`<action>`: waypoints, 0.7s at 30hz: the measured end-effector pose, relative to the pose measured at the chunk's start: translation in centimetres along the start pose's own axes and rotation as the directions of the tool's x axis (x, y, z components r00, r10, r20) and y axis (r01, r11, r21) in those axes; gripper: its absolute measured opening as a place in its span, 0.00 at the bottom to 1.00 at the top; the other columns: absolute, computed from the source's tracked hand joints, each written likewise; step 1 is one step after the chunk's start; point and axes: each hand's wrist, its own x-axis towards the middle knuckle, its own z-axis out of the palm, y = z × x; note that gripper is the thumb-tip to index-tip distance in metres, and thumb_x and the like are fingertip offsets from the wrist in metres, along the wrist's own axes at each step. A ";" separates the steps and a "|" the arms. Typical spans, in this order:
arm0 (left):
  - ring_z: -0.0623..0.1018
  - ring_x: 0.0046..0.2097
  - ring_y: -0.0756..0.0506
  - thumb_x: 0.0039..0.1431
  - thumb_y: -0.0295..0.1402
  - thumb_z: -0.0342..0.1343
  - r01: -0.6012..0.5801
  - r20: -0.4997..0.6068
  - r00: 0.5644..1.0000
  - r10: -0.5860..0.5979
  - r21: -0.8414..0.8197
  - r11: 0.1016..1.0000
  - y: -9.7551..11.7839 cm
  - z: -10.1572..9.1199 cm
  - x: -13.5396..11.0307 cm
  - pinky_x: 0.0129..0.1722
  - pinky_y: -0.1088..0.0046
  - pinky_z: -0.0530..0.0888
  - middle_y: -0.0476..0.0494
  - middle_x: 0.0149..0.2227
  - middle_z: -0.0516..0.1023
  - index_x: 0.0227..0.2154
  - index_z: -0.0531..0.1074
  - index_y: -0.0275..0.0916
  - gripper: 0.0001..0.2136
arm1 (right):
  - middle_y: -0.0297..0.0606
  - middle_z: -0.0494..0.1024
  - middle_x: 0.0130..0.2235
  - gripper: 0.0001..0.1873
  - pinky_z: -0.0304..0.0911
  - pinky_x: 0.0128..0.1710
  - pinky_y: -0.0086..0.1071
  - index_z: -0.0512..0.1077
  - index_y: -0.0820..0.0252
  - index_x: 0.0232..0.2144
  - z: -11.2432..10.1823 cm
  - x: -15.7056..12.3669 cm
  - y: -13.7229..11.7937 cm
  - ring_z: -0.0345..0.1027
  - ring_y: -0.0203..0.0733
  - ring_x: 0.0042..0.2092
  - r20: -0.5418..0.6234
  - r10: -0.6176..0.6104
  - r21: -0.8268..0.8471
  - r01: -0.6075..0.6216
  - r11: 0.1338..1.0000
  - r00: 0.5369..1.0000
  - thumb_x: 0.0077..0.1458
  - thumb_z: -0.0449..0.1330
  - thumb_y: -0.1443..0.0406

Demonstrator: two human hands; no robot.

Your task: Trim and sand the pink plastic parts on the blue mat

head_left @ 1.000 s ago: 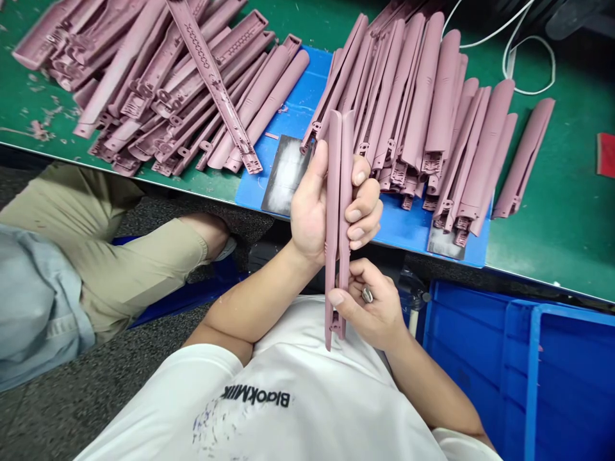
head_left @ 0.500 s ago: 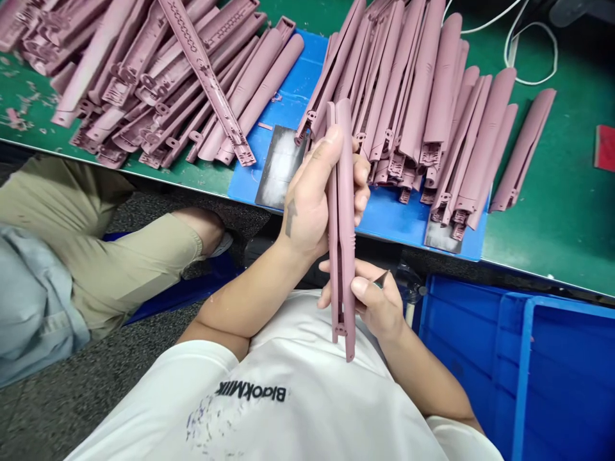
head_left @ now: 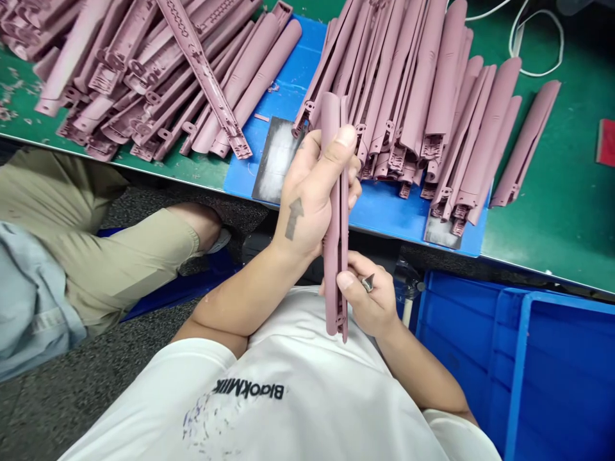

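Note:
My left hand is shut around the upper half of a long mauve moulded plastic part, which stands nearly upright in front of my chest. My right hand pinches a small pointed metal tool below it. Its thumb rests on the lower part of the plastic piece, and the metal tip sits just beside it. Two large piles of similar mauve parts lie ahead on the bench, beyond my left hand.
A blue mat lies on the green bench and bears dusty grey pads. A blue crate stands at lower right. A co-worker's khaki-clad leg reaches in at left. White cable lies at the back.
My left hand has rolled the part, so the back of that hand now faces me. The part sits slightly higher, and the metal tool has turned in my right hand.

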 end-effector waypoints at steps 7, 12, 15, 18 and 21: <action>0.68 0.24 0.51 0.72 0.35 0.64 0.010 -0.040 0.999 -0.007 0.052 0.999 0.4 0.2 -0.6 0.22 0.76 0.65 0.52 0.27 0.71 0.32 0.71 0.46 0.11 | 0.36 0.85 0.30 0.26 0.72 0.28 0.33 0.79 0.57 0.51 0.2 0.1 -0.2 0.75 0.40 0.26 -0.083 0.000 -0.099 -0.008 0.995 0.997 0.73 0.58 0.42; 0.68 0.24 0.52 0.72 0.38 0.64 -0.035 -0.022 0.999 0.039 0.156 0.987 0.0 0.2 -0.8 0.23 0.78 0.65 0.54 0.28 0.70 0.37 0.69 0.45 0.10 | 0.35 0.79 0.28 0.29 0.66 0.26 0.33 0.80 0.56 0.42 0.2 0.5 0.3 0.70 0.40 0.26 -0.097 0.060 -0.102 -0.070 0.992 0.993 0.72 0.57 0.39; 0.67 0.23 0.53 0.73 0.39 0.63 -0.050 0.007 0.999 0.049 0.186 0.981 -0.1 0.0 -0.6 0.22 0.79 0.65 0.55 0.28 0.68 0.37 0.67 0.43 0.11 | 0.33 0.77 0.29 0.28 0.65 0.29 0.34 0.80 0.56 0.44 -1.0 0.6 0.4 0.67 0.39 0.27 -0.078 0.022 -0.178 -0.036 0.983 0.997 0.73 0.57 0.40; 0.68 0.23 0.53 0.75 0.37 0.60 -0.024 0.017 1.000 0.021 0.186 0.982 0.0 -0.1 -0.4 0.21 0.80 0.65 0.55 0.27 0.67 0.36 0.66 0.43 0.11 | 0.30 0.76 0.31 0.24 0.63 0.31 0.33 0.75 0.54 0.56 -3.2 0.4 -0.4 0.67 0.38 0.29 -0.082 -0.064 -0.365 0.030 0.931 0.995 0.74 0.58 0.44; 0.69 0.23 0.54 0.76 0.36 0.59 0.010 0.002 1.000 -0.011 0.181 0.983 0.1 -0.2 -0.3 0.22 0.81 0.64 0.54 0.28 0.68 0.35 0.67 0.42 0.11 | 0.35 0.80 0.37 0.16 0.67 0.38 0.35 0.73 0.53 0.56 -5.0 0.3 -1.5 0.74 0.42 0.36 -0.032 -0.209 -0.596 0.149 0.789 0.977 0.78 0.53 0.53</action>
